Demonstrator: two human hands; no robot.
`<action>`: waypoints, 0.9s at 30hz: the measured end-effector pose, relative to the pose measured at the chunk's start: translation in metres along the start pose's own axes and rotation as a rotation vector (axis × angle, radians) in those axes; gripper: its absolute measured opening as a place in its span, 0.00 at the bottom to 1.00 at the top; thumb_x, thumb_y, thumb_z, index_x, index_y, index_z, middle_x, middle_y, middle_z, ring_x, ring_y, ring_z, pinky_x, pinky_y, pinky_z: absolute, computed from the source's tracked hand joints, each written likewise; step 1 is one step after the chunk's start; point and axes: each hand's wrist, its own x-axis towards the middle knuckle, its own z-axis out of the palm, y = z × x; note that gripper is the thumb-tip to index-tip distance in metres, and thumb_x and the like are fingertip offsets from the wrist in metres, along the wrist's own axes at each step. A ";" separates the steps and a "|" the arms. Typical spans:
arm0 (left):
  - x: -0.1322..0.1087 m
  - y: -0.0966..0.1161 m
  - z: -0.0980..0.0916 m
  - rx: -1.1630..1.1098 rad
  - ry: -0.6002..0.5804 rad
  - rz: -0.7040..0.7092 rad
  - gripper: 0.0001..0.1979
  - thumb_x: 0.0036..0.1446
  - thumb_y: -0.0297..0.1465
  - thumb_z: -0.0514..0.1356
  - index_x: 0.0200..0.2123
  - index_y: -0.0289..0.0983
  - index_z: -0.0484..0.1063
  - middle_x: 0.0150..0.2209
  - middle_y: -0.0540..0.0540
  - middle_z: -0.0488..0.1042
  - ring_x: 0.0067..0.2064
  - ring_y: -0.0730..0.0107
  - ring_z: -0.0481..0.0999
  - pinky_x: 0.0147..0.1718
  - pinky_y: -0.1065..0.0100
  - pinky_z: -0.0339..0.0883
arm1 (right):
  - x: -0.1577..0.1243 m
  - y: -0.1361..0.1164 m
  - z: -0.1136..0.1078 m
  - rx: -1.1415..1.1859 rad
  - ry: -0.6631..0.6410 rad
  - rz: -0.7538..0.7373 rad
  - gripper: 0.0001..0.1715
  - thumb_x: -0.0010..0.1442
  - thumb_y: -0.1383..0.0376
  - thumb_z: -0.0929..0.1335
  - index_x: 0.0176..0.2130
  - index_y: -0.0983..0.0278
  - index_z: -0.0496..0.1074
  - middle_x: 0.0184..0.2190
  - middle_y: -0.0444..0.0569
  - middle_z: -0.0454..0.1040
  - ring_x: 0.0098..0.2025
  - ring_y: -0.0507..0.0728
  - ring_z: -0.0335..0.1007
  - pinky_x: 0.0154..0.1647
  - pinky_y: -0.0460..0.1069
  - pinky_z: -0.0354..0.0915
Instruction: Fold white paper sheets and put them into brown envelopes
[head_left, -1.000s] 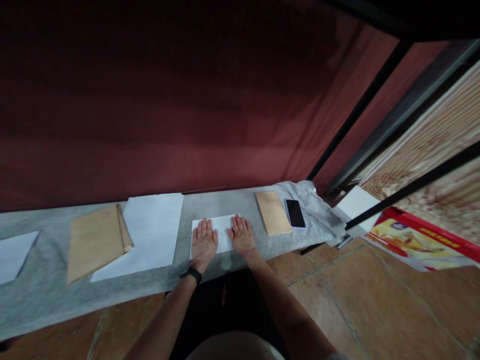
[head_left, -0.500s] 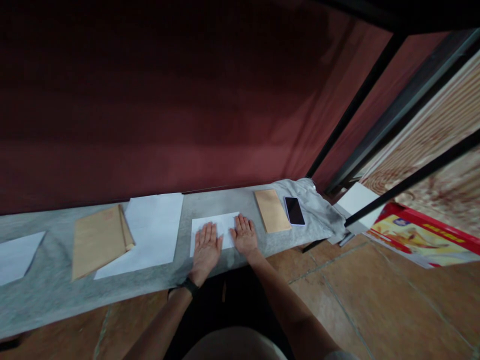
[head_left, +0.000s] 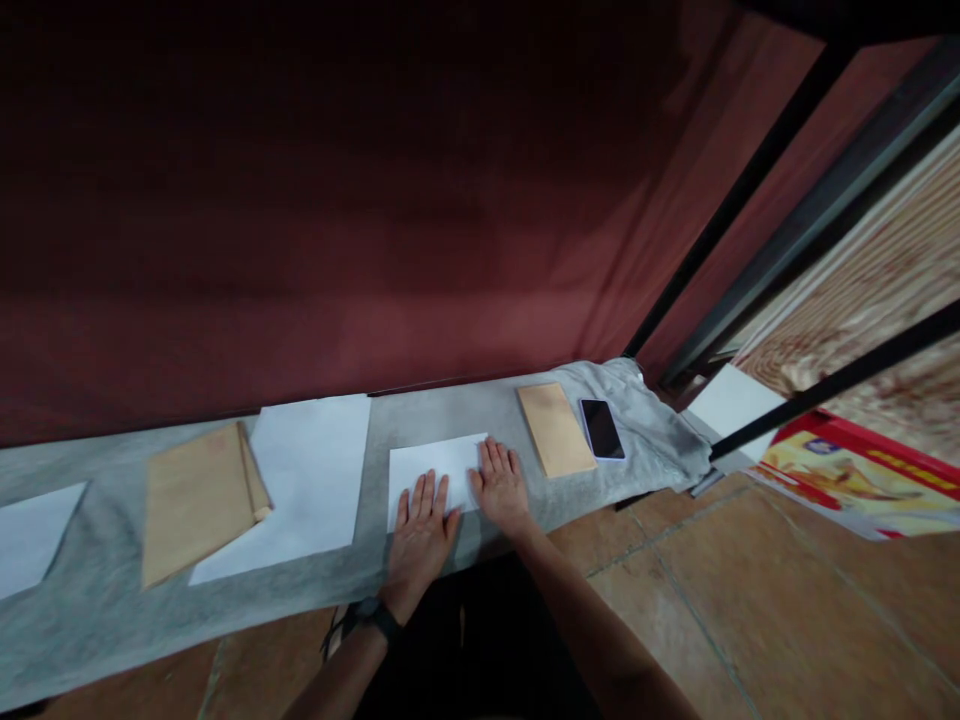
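Paper sheet (head_left: 433,468) lay flat on grey cloth (head_left: 225,600)
Left hand (head_left: 421,535), open, covered its near edge; right hand (head_left: 501,487), open, pressed its right edge.

No text could be read anywhere. The red-and-yellow printed board (head_left: 847,465) lying on the tiled floor (head_left: 750,620) at the right carried a row of yellow marks along its red border, too blurred to make out. The large brown paper envelope (head_left: 196,497) on the grey worktop (head_left: 97,620) showed a faint reddish print, also illegible.
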 end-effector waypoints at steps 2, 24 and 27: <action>-0.001 0.000 0.000 0.003 -0.006 0.004 0.31 0.69 0.41 0.49 0.70 0.33 0.59 0.71 0.33 0.57 0.72 0.48 0.57 0.69 0.44 0.49 | 0.000 0.000 0.000 -0.006 0.003 -0.002 0.33 0.75 0.57 0.58 0.71 0.70 0.56 0.70 0.59 0.58 0.71 0.65 0.55 0.71 0.62 0.48; 0.004 0.002 -0.002 -0.114 -0.025 -0.050 0.31 0.69 0.41 0.47 0.70 0.32 0.59 0.72 0.33 0.56 0.73 0.48 0.53 0.70 0.43 0.45 | 0.008 -0.003 -0.015 0.047 -0.181 0.064 0.36 0.75 0.54 0.57 0.72 0.70 0.52 0.73 0.57 0.50 0.74 0.65 0.47 0.73 0.62 0.44; 0.004 0.001 0.000 -0.118 -0.013 -0.040 0.32 0.69 0.41 0.46 0.70 0.32 0.58 0.72 0.33 0.55 0.74 0.48 0.52 0.70 0.43 0.44 | 0.009 -0.002 -0.017 0.067 -0.197 0.071 0.37 0.75 0.53 0.56 0.73 0.70 0.51 0.74 0.56 0.48 0.75 0.64 0.45 0.74 0.62 0.42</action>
